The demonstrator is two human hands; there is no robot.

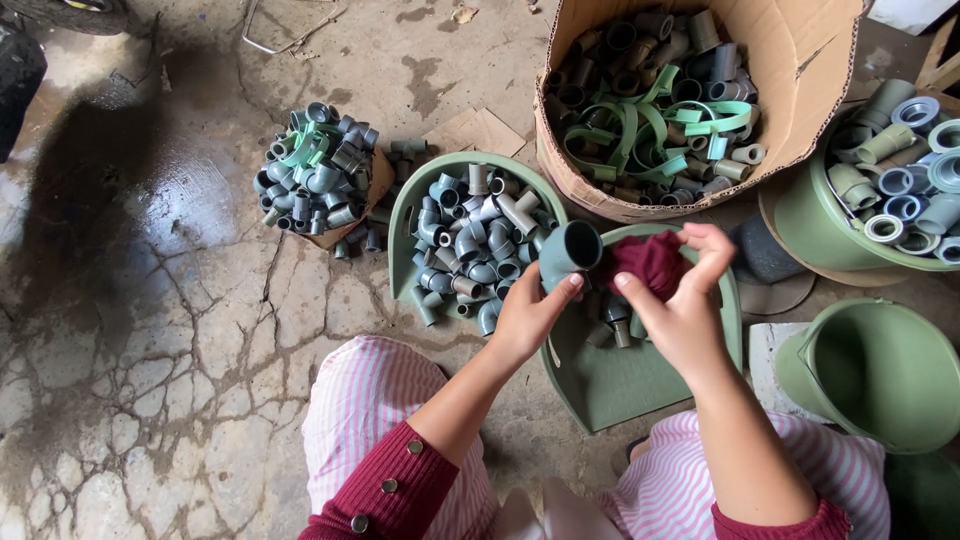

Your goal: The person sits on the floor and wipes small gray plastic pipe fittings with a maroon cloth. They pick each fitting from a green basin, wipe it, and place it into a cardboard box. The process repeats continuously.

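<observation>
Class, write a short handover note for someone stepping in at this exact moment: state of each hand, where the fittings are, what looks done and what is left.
Left hand: grips a grey elbow fitting, open end facing up.
Right hand: holds a dark red cloth against the fitting.
Both hands are over a green tray holding a few fittings.
A second green tray, to the left, is full of grey fittings; a loose heap lies further left.
Cardboard box: fittings and green straps.
Done: cannot tell which pieces are wiped.
Left: apparently this elbow.
</observation>
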